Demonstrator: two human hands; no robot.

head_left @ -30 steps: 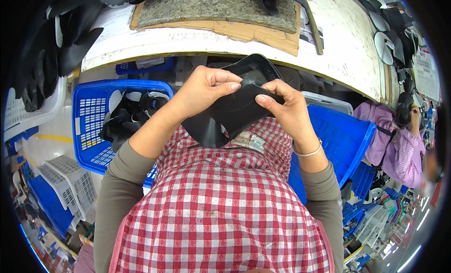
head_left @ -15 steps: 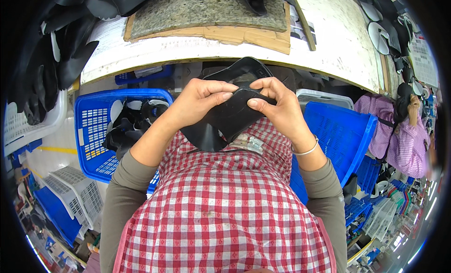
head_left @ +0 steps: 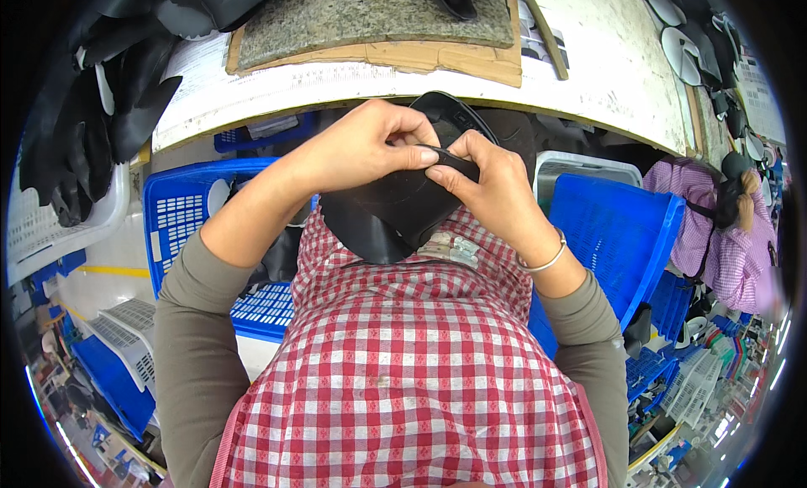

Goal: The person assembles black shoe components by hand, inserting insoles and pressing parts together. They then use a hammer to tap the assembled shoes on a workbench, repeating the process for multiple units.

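Observation:
A black leather shoe upper (head_left: 391, 209) hangs between my hands in front of my checked apron, its curved lower flap against the cloth. My left hand (head_left: 370, 147) pinches its upper edge between thumb and fingers. Close beside it, my right hand (head_left: 492, 179) grips the same edge, thumb on the near side and fingers curled over. The edge is folded between the two thumbs. Beyond the hands, a stiffer looped part of the piece stands up toward the table. My left hand covers some of the leather.
A white worktable (head_left: 622, 76) lies ahead, with a stone slab (head_left: 378, 26) on cardboard. Black leather pieces (head_left: 109, 110) are heaped at the left. Blue baskets (head_left: 181, 227) stand on both sides, the right one (head_left: 614, 244) tilted. A person in a purple checked garment (head_left: 727, 261) is at the far right.
My left hand has moved right and turned over the edge, its elbow swinging outward. Both hands are closer together, and the edge is now folded between them.

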